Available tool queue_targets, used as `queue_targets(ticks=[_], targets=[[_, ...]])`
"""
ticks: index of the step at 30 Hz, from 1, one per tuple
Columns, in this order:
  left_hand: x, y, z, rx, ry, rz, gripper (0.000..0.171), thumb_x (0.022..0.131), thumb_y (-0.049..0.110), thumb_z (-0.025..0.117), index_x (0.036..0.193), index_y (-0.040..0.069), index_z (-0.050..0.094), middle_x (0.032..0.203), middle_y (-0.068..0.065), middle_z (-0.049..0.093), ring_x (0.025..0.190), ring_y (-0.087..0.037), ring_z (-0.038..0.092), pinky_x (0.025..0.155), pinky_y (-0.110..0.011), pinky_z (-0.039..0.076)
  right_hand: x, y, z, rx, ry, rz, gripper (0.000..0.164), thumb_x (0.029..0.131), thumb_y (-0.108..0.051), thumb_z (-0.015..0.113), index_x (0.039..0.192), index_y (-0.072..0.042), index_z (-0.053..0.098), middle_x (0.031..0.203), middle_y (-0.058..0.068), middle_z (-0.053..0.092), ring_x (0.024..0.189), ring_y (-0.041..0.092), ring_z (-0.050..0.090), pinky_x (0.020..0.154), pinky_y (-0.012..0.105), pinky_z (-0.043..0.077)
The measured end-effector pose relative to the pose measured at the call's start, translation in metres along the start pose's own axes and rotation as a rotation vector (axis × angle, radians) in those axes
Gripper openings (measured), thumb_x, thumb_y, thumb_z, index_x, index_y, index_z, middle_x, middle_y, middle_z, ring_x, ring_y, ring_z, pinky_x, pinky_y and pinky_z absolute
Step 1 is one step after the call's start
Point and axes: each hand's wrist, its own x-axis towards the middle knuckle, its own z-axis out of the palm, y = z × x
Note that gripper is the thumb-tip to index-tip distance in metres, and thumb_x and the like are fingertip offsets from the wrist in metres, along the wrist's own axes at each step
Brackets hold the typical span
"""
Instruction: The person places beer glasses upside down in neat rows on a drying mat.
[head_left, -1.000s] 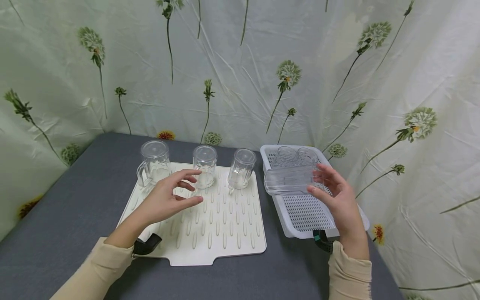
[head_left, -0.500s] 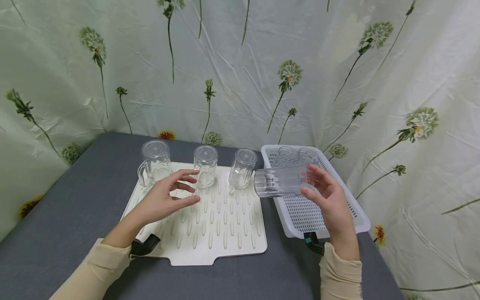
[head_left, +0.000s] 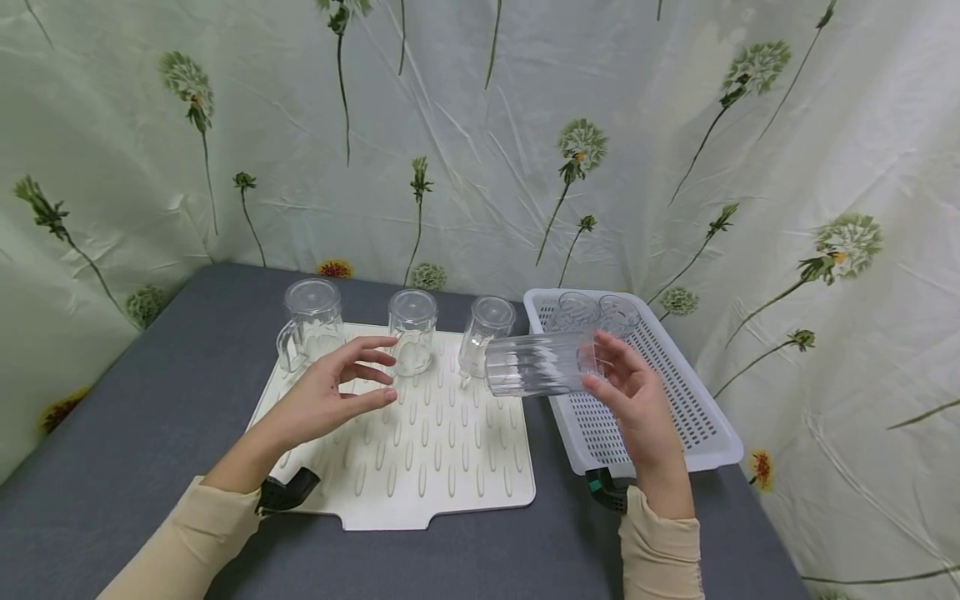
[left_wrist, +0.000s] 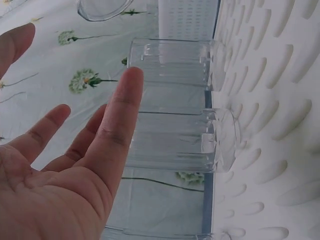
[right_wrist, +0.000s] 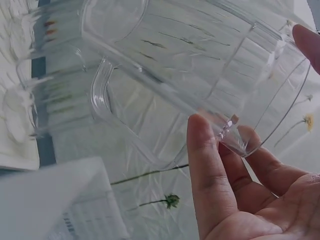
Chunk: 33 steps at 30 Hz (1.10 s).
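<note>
My right hand (head_left: 637, 408) grips a clear glass mug (head_left: 536, 365) near its rim. The mug lies sideways in the air, its base toward the left, above the gap between basket and board; its handle (right_wrist: 102, 92) shows in the right wrist view. Fingers and thumb stand on opposite sides of the rim. Three more glass mugs (head_left: 312, 321) stand upside down in a row along the back of a white ridged draining board (head_left: 465, 492). My left hand (head_left: 322, 400) hovers over that board, fingers spread and slightly bent, holding nothing, just in front of the middle mug (head_left: 412, 329).
To the right of the board stands a white perforated plastic basket (head_left: 720, 450), with two clear glasses (head_left: 576, 310) at its far end. A dark grey cloth (head_left: 135, 433) covers the table. Behind hangs a curtain (head_left: 480, 183) printed with dandelions.
The right hand has carried the mug leftward from over the basket toward the board, and the mug's base now overlaps the rightmost standing mug in the head view. The left hand stays almost still.
</note>
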Motion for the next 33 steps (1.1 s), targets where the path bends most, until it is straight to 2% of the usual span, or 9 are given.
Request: queue_targets(ticks=[6, 10, 15, 20, 28, 33], targets=[[-0.001, -0.001, 0.000, -0.047, 0.000, 0.019, 0.069, 0.097, 0.020, 0.083, 0.158, 0.020, 0.050, 0.147, -0.020, 0.061, 0.122, -0.020, 0.071, 0.093, -0.032, 0.063, 0.001, 0.007, 0.011, 0.036, 0.008, 0.014, 0.058, 0.100, 0.002, 0.062, 0.156, 0.000, 0.047, 0.132, -0.006, 0.065, 0.120, 0.011, 0.064, 0.093, 0.020, 0.060], [-0.001, -0.002, 0.000, -0.074, -0.001, 0.029, 0.073, 0.095, 0.017, 0.084, 0.159, 0.013, 0.048, 0.148, -0.022, 0.060, 0.120, -0.012, 0.070, 0.092, -0.031, 0.064, 0.001, 0.011, 0.019, 0.052, 0.015, 0.015, 0.055, 0.100, 0.001, 0.061, 0.153, 0.001, 0.048, 0.127, -0.005, 0.067, 0.115, 0.011, 0.066, 0.089, 0.022, 0.062], [-0.001, -0.004, 0.001, -0.109, -0.008, 0.048, 0.076, 0.094, 0.013, 0.085, 0.159, 0.011, 0.047, 0.150, -0.024, 0.059, 0.120, -0.006, 0.069, 0.091, -0.031, 0.064, 0.001, 0.018, 0.028, 0.075, 0.015, 0.026, 0.052, 0.099, -0.002, 0.061, 0.150, 0.000, 0.050, 0.125, -0.004, 0.067, 0.111, 0.011, 0.067, 0.086, 0.023, 0.062], [-0.002, -0.005, 0.001, -0.133, -0.015, 0.062, 0.077, 0.093, 0.011, 0.085, 0.160, 0.010, 0.047, 0.151, -0.026, 0.057, 0.121, -0.004, 0.067, 0.092, -0.031, 0.064, 0.001, 0.023, 0.038, 0.106, 0.007, 0.031, 0.051, 0.099, -0.003, 0.061, 0.149, 0.001, 0.051, 0.124, -0.002, 0.066, 0.106, 0.011, 0.068, 0.082, 0.023, 0.062], [-0.004, -0.004, 0.001, -0.153, -0.016, 0.077, 0.079, 0.091, 0.009, 0.086, 0.160, 0.009, 0.046, 0.151, -0.026, 0.056, 0.123, -0.005, 0.067, 0.093, -0.031, 0.064, 0.000, 0.028, 0.049, 0.166, -0.026, 0.016, 0.053, 0.099, -0.001, 0.060, 0.150, 0.007, 0.048, 0.123, 0.001, 0.068, 0.106, 0.012, 0.069, 0.081, 0.022, 0.062], [-0.004, -0.003, 0.001, -0.205, -0.019, 0.088, 0.082, 0.089, 0.003, 0.087, 0.159, 0.006, 0.045, 0.152, -0.026, 0.053, 0.125, -0.009, 0.066, 0.094, -0.031, 0.065, -0.001, 0.033, 0.053, 0.197, -0.028, 0.034, 0.052, 0.099, -0.003, 0.059, 0.148, 0.008, 0.048, 0.120, 0.003, 0.067, 0.100, 0.011, 0.068, 0.077, 0.020, 0.062]])
